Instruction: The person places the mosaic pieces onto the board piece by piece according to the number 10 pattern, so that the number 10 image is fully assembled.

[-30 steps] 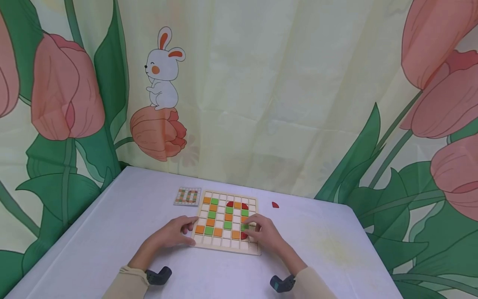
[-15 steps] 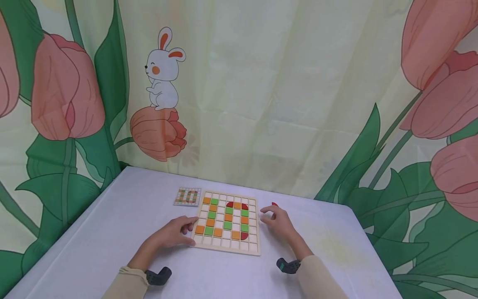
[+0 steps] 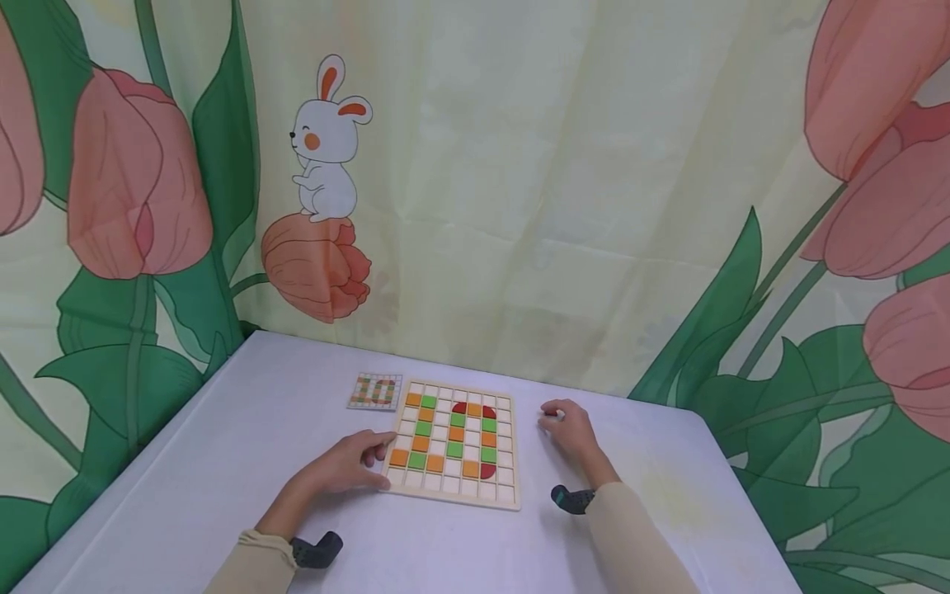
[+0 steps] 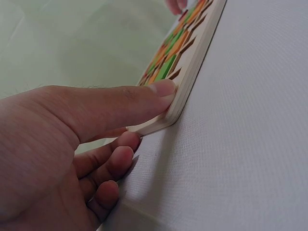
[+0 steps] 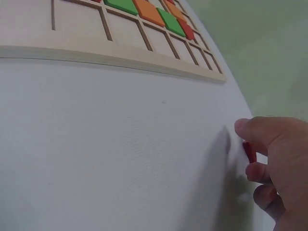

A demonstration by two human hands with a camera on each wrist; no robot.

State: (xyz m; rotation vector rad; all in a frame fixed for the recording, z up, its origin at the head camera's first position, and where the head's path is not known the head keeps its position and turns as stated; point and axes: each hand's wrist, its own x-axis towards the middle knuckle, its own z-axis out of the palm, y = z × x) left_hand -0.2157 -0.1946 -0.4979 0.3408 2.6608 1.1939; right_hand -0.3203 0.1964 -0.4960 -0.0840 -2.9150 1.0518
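A square wooden grid board [image 3: 460, 491] lies on the table with orange, green and red tiles set in some of its cells. My left hand [image 3: 349, 462] holds the board by its near left corner; in the left wrist view the thumb [image 4: 161, 91] presses on the rim and the other fingers curl beside it. To the right of the board, my right hand [image 3: 571, 427] pinches a red quarter-round tile [image 5: 249, 151] between thumb and fingers. Most of that tile is hidden by the hand.
A small pattern card [image 3: 374, 391] with a coloured grid lies just beyond the board's far left corner. The white-covered table [image 3: 245, 429] ends at a curtain [image 3: 519, 247] printed with tulips and a rabbit.
My right hand has left the board's right side, moved right and away to the loose red tile, and taken hold of it. The left hand stays at the board's edge.
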